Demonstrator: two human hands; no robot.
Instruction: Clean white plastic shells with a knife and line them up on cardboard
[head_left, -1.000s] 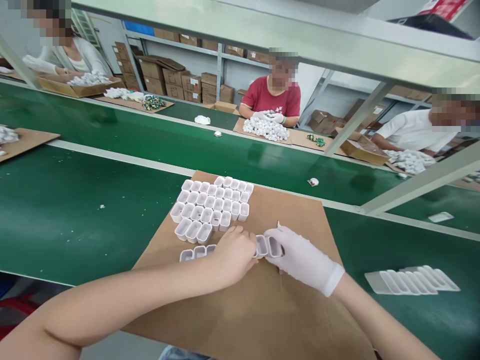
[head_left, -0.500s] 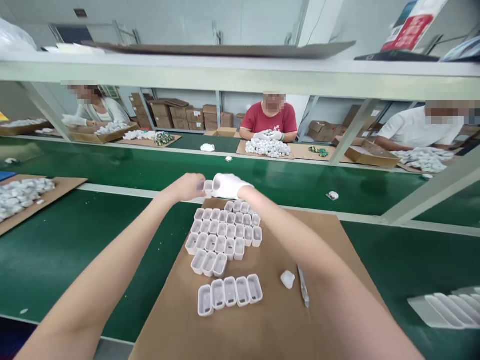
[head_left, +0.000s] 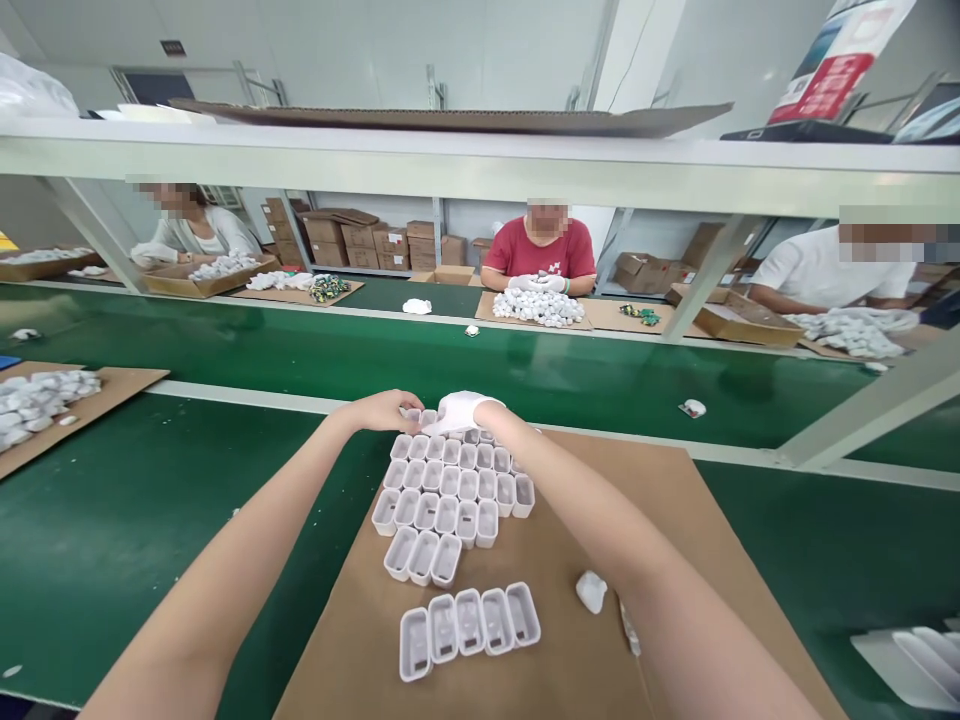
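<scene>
At the far end of the cardboard sheet (head_left: 585,560), my bare left hand (head_left: 384,410) has its fingers closed on the left end of a short row of small white plastic cases (head_left: 427,418). My right hand (head_left: 459,411), in a white glove, grips the right end of that row and hides part of it. Just nearer to me stand several rows of similar open-topped cases (head_left: 448,482), packed side by side. A separate row of cases (head_left: 469,620) lies closer to me. A small white piece (head_left: 591,592) and a slim knife-like tool (head_left: 628,628) lie beside my right forearm.
A green conveyor belt (head_left: 352,350) runs beyond the cardboard, with a small white part (head_left: 692,408) on it. Piled white parts (head_left: 45,400) are at left. Opposite sits a person in a red shirt (head_left: 538,255). A shelf beam (head_left: 480,170) crosses above; a slanted post (head_left: 862,400) stands right.
Both hands have come down toward me with the row of cases, from above the belt's near edge to the far end of the cardboard, behind the packed rows.
</scene>
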